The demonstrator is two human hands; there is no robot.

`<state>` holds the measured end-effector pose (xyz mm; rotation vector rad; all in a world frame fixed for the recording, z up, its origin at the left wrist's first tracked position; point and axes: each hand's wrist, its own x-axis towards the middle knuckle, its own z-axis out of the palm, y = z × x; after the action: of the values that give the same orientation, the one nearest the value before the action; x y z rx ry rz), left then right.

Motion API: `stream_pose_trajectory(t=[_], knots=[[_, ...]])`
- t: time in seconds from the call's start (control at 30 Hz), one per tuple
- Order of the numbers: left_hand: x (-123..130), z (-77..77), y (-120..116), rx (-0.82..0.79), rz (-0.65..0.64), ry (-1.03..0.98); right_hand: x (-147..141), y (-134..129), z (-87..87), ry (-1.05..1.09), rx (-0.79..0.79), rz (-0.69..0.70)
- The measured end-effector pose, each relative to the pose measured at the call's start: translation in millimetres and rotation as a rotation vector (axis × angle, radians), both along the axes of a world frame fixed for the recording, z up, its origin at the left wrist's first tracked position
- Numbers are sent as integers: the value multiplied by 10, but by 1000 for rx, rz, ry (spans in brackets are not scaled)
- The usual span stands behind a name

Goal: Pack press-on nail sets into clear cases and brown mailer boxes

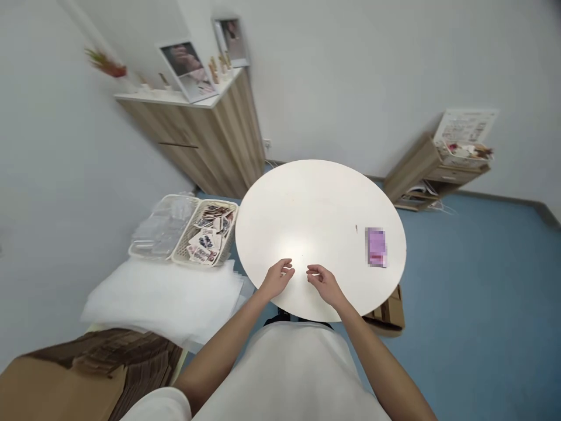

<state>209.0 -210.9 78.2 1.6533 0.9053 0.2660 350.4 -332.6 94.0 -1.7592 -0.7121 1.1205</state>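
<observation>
"What is nearest?"

"A pale, softly creased garment (289,374), with a bare forearm on each side leading to the left hand (278,278) and the right hand (324,285)."

"And their grip?"

"Loose on both: fingers gently curled, thumbs apart from them, palms turned toward each other across a gap. Both are empty, above the near part of a round table (307,204); whether they touch it, I can't tell."

"What's the table like?"

"Smooth and white, glossy enough to throw back a bright glare just beyond the hands. Toward its right edge lies a purple rectangular item (376,247), well apart from the right hand, its surface blurred into blocks. A thin brown sliver (356,228) lies near it."

"Off to the left?"

"Flat brown cardboard (65,386) in a layered stack, then thin, filmy white sheets (162,295). Past those, two plastic baskets side by side: a lattice-walled one (228,248) heaped with printed cards (205,242), the other (149,256) with clear plastic pieces (160,225)."

"Farthest back?"

"A wood-grain cabinet (232,123) with a white top bearing two framed pictures (186,70), and a lower wood-grain unit (409,166) at right, against a plain matte wall (342,88)."
</observation>
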Motion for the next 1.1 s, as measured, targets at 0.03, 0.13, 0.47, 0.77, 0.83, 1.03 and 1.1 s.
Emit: stream_pose_trajectory(t=[0.03,0.13,0.47,0.77,0.83,1.03,1.1], knots=[[-77,-6,20,-1,52,8,-15,46,4,-1,-16,49],[-293,-41,25,-14,215,50,-17,174,-55,-4,-60,175],[-946,-59,60,-41,529,109,-338,877,-214,13,-56,469],[-1674,-152,924,223,574,295,-1039,1860,-296,-99,-46,640],[-1860,-183,1198,315,531,409,-1245,2080,-331,-137,-52,677],[-2190,-370,1919,340,368,572,-1799,2632,-459,-409,-51,853],[-2213,-442,2074,317,314,580,-1924,2787,-511,-484,-50,886]])
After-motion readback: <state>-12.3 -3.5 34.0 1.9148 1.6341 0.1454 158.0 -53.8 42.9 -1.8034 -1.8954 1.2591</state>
